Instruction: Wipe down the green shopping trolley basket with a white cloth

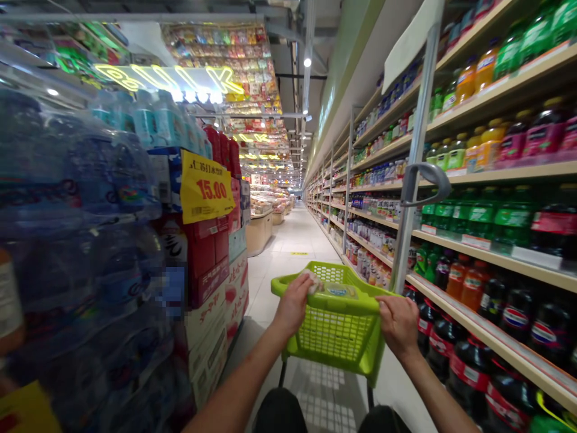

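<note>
A green plastic shopping cart (336, 337) stands upright in the aisle in front of my knees. My left hand (295, 300) is closed over the left part of its handle. Beside those fingers a crumpled whitish piece (314, 284), perhaps tissue, shows against the handle; I cannot tell whether it is pinched in the hand. At the handle's right end, my right hand (400, 323) is wrapped round the bar. The basket's mesh walls are visible, but most of its inside is hidden behind the handle.
Shelves of bottled drinks (500, 207) line the right side, with a metal post (413, 156) near the cart. Stacked water packs (85, 252) and boxes (211, 258) with a yellow price sign (207, 187) stand close on the left. The tiled floor (293, 234) runs ahead.
</note>
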`<state>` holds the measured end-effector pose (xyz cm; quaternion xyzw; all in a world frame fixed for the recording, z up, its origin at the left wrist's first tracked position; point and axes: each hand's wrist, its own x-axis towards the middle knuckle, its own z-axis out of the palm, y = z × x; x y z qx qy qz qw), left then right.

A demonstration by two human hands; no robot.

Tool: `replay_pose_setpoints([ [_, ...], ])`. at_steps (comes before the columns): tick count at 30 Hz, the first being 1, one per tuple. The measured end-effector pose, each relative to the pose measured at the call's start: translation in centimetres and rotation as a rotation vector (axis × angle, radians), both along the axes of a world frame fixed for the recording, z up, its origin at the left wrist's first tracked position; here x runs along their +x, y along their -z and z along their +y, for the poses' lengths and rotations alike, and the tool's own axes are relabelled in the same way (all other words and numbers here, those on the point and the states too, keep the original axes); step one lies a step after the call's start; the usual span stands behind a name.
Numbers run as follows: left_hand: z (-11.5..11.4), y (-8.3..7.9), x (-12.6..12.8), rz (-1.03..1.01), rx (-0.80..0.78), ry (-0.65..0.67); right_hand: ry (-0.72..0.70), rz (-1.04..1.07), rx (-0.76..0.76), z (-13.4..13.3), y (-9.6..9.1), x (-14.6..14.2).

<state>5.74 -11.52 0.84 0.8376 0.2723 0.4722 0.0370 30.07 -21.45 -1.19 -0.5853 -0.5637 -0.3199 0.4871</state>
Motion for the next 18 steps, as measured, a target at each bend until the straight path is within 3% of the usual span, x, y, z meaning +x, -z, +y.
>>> replay_pose_setpoints([
  [5, 2.1, -0.1, -2.9, -0.169, -0.074, -0.238, -0.004, -0.027, 0.016, 0.6, 0.3, -0.7],
  [7, 1.4, 0.1, -1.4, -0.2, -0.052, -0.207, 0.006, -0.024, 0.03, 1.1, 0.5, -1.3],
  [12, -1.5, 0.6, 4.0, -0.056, 0.117, 0.076, -0.028, -0.086, 0.034, 1.8, 0.8, -2.0],
  [14, -1.2, 0.4, 3.4, -0.051, 0.109, 0.065, -0.048, -0.108, 0.033, 1.8, 0.8, -1.9],
  [18, 0.9, -0.3, 1.0, -0.175, 0.016, -0.107, -0.074, -0.085, 0.034, 1.6, 0.9, -2.2],
])
